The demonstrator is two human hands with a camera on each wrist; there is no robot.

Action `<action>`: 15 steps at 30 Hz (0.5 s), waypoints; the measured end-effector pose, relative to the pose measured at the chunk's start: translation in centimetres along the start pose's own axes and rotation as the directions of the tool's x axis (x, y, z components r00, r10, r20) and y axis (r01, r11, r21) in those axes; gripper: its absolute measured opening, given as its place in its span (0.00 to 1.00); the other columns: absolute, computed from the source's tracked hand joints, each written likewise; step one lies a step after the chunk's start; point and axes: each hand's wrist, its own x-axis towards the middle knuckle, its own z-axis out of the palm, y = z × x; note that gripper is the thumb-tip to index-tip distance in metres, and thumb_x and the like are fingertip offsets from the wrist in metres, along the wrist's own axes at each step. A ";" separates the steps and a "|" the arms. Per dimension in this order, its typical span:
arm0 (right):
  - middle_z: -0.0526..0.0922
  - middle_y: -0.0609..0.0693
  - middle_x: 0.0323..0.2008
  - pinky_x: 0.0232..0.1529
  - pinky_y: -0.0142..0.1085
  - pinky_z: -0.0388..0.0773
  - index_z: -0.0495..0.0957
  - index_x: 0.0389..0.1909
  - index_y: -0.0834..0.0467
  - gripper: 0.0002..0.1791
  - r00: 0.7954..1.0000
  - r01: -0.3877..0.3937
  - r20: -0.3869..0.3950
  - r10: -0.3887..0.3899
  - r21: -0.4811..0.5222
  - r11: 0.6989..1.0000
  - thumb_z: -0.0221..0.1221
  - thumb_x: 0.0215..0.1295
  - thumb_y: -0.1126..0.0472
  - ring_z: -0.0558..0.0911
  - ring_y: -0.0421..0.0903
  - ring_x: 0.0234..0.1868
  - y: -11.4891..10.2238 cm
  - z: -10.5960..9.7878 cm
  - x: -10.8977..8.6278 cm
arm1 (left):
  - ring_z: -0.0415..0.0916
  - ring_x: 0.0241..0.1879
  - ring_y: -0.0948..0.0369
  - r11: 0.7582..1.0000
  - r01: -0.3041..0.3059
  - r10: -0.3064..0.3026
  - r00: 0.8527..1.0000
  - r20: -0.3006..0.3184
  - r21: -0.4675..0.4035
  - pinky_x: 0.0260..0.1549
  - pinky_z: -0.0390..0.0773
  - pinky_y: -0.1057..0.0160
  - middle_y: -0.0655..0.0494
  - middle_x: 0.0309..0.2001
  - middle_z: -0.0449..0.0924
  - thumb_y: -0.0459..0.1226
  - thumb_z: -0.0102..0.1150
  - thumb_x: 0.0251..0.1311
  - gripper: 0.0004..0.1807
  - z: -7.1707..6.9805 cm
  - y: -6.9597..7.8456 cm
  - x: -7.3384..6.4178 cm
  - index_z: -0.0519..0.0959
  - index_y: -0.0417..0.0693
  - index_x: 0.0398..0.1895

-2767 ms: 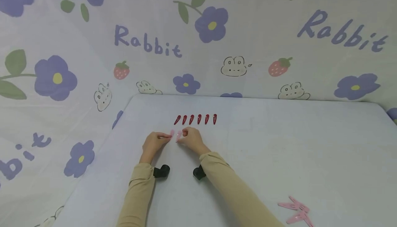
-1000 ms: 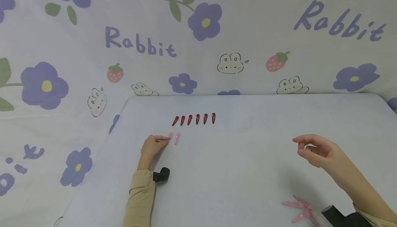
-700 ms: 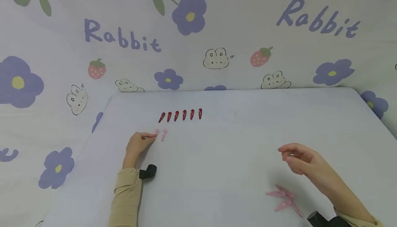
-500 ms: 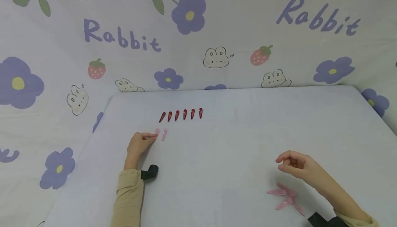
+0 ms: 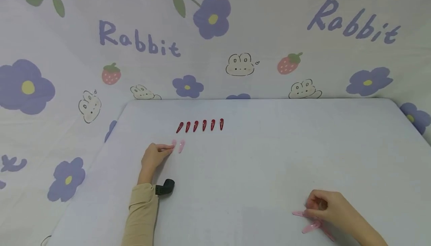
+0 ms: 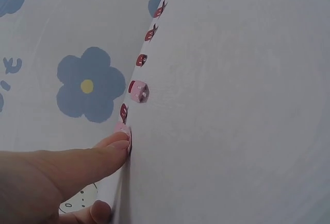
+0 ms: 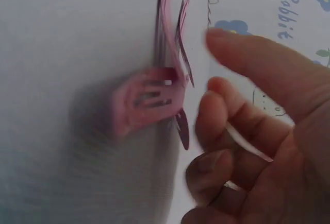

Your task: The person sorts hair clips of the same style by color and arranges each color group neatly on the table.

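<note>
My left hand (image 5: pixel 155 158) pinches a pink snap hair clip (image 5: pixel 173 142) between thumb and fingers, low on the white table. Just right of it lies a second pink hair clip (image 5: pixel 182 146). Over a small pile of pink hair clips (image 5: pixel 310 227) at the front right hovers my right hand (image 5: pixel 331 208), partly covering them. In the right wrist view, its thumb (image 7: pixel 247 54) and loosely curled fingers stand apart, close beside the clips (image 7: pixel 149 103), with nothing held between them.
Several dark red hair clips (image 5: pixel 204 125) form a row behind the two pink ones. The white table (image 5: pixel 256 171) ends at a hanging cloth (image 5: pixel 262 33) printed with flowers, rabbits and strawberries. A black wrist camera (image 5: pixel 165 187) sits on the left sleeve.
My right hand has left the second pink clip by the left hand, travelled right, and come down to the pile. The left hand stays on its clip. The head view has shifted slightly.
</note>
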 end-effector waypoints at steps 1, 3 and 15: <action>0.65 0.35 0.18 0.17 0.28 0.61 0.70 0.22 0.49 0.12 0.999 -0.031 0.012 0.031 -0.020 0.999 0.66 0.47 0.59 0.63 0.32 0.18 -0.1 0.0 -0.1 | 0.61 0.27 0.57 1.000 -0.002 0.002 1.000 -0.001 0.001 0.21 0.60 0.63 0.50 0.29 0.68 0.41 0.62 0.53 0.13 0.1 0.0 -0.1 0.83 0.45 0.39; 0.64 0.35 0.17 0.17 0.29 0.60 0.67 0.21 0.49 0.14 0.994 -0.100 0.043 0.102 -0.052 0.994 0.66 0.47 0.55 0.63 0.32 0.19 -0.4 0.0 -0.4 | 0.61 0.27 0.57 1.000 0.003 -0.003 1.000 -0.003 0.007 0.22 0.60 0.63 0.50 0.29 0.67 0.41 0.62 0.53 0.12 0.2 -0.1 -0.2 0.83 0.45 0.38; 0.70 0.40 0.21 0.26 0.30 0.66 0.72 0.24 0.53 0.10 0.961 -0.247 0.113 0.252 -0.058 0.967 0.65 0.50 0.56 0.68 0.35 0.24 -0.9 0.0 -0.2 | 0.58 0.25 0.58 1.000 0.006 -0.006 1.000 -0.006 0.008 0.21 0.57 0.63 0.51 0.28 0.64 0.41 0.62 0.53 0.13 0.2 -0.1 0.0 0.83 0.45 0.39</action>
